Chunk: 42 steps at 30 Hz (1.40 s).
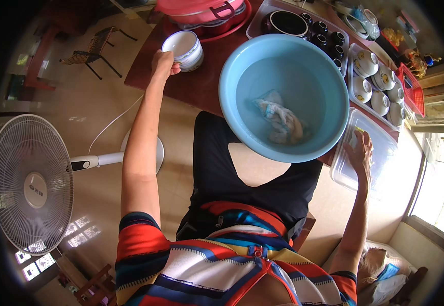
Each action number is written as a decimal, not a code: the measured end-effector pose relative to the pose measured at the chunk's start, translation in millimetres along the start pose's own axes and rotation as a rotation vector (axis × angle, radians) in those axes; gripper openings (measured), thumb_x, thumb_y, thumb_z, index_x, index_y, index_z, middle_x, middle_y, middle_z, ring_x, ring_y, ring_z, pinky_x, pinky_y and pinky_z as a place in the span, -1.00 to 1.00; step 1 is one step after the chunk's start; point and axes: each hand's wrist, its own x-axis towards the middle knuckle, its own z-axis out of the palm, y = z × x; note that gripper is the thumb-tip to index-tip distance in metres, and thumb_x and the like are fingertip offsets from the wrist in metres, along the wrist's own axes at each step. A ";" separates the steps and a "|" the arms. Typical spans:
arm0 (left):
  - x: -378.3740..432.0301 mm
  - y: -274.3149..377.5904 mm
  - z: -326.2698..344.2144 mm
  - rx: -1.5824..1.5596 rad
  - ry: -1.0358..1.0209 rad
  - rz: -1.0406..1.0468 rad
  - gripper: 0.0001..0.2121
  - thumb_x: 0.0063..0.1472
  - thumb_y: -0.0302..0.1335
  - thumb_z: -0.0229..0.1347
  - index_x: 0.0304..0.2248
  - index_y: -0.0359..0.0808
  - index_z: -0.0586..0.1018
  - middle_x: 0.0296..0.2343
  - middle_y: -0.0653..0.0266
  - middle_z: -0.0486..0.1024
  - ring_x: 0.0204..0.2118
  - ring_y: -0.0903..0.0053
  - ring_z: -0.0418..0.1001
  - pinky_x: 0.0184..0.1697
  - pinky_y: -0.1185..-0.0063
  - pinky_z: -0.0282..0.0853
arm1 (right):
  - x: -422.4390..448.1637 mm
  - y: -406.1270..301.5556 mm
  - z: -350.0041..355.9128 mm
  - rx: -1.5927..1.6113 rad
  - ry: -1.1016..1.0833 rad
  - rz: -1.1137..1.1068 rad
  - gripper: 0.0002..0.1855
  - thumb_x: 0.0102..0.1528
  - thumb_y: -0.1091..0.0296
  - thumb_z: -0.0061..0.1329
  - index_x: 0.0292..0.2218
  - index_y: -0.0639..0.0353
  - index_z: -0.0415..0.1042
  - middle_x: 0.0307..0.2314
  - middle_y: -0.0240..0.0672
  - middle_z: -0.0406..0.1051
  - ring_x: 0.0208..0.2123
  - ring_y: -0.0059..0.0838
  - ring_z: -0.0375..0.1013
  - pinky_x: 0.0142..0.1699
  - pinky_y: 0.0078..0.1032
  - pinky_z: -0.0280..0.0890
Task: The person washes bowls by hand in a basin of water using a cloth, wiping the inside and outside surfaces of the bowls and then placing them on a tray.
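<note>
At the table's left part, my left hand [163, 63] grips the side of a stack of white patterned bowls [185, 51]. The bowls' hollows face up. In front of me a round light-blue plastic basin [237, 126] holds water, and a wet white cloth [281, 116] with blue edging lies in it. My right hand [359, 151] is at a clear plastic tray [378, 149] to the right of the basin, with its fingers spread and bent. Something pale with a yellow-green spot shows by its fingertips; what it is, and whether I hold it, is unclear.
Upturned patterned bowls [380, 101] fill a tray at the right. Behind the basin, another tray [251, 28] carries dark cups and a round dark vessel. Pink plastic ware [191, 13] sits at the far edge. A standing fan [34, 183] is on my left.
</note>
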 end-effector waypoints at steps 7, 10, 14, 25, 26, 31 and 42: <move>-11.4 14.5 9.6 0.127 0.108 -0.022 -0.52 0.07 -0.17 -0.01 -0.16 -0.42 0.26 -0.49 0.07 0.40 -0.63 0.47 0.41 -0.60 0.53 0.42 | -4.3 12.4 -0.6 0.019 -0.010 0.029 -0.38 -0.21 0.20 0.08 -0.07 0.07 0.21 -0.07 -0.18 0.11 0.00 -0.12 0.06 0.04 -0.20 -0.03; -6.4 2.0 -0.7 0.508 0.465 0.330 -0.44 0.06 -0.12 0.01 -0.10 -0.42 0.24 -0.32 -0.01 0.34 -0.29 0.27 0.37 -0.21 0.45 0.31 | 2.5 20.2 -4.2 0.059 -0.090 0.004 -0.36 -0.19 0.11 0.08 -0.06 0.06 0.22 -0.03 -0.13 0.10 0.04 -0.10 0.03 0.07 -0.20 -0.09; -81.5 9.5 34.0 0.148 0.216 0.710 -0.59 0.11 -0.31 0.01 -0.12 -0.41 0.29 -0.30 0.14 0.31 -0.31 0.45 0.29 -0.25 0.54 0.23 | 18.6 6.2 -18.8 0.095 0.058 0.112 -0.45 -0.10 -0.06 -0.01 -0.11 0.02 0.31 -0.01 -0.11 0.08 0.05 -0.13 0.04 0.08 -0.12 -0.14; -234.5 17.0 156.9 0.037 -0.509 0.827 -0.79 0.13 -0.50 -0.03 -0.23 -0.36 0.38 -0.45 0.29 0.29 -0.57 0.67 0.25 -0.52 0.68 0.23 | 168.4 44.8 20.1 0.269 0.335 0.131 -0.26 -0.18 0.04 0.07 -0.01 0.15 0.12 -0.12 0.05 0.12 -0.04 0.01 0.10 0.02 -0.23 0.09; -234.2 16.0 157.5 0.053 -0.529 0.809 -0.81 0.13 -0.50 -0.03 -0.25 -0.36 0.39 -0.47 0.29 0.30 -0.59 0.66 0.25 -0.54 0.68 0.22 | 175.0 43.3 20.5 0.287 0.288 0.207 -0.20 -0.21 0.00 0.09 0.01 0.11 0.09 -0.12 0.05 0.11 -0.03 0.02 0.08 0.02 -0.22 0.09; -218.1 5.8 157.3 0.026 -0.540 0.648 -0.85 0.11 -0.54 -0.03 -0.30 -0.37 0.43 -0.53 0.29 0.39 -0.55 0.63 0.32 -0.47 0.66 0.27 | 188.3 44.2 31.1 0.243 0.191 0.231 -0.07 -0.32 -0.10 0.13 0.04 0.03 0.05 -0.11 0.03 0.12 -0.04 0.04 0.11 0.03 -0.20 0.08; -214.7 7.7 161.2 0.027 -0.574 0.564 -0.86 0.08 -0.57 -0.03 -0.32 -0.36 0.45 -0.53 0.28 0.43 -0.55 0.63 0.34 -0.45 0.64 0.29 | 179.9 46.1 7.7 0.417 0.209 0.217 -0.11 -0.38 -0.08 0.19 -0.06 0.12 0.16 -0.24 -0.05 0.30 -0.16 -0.18 0.30 -0.05 -0.39 0.20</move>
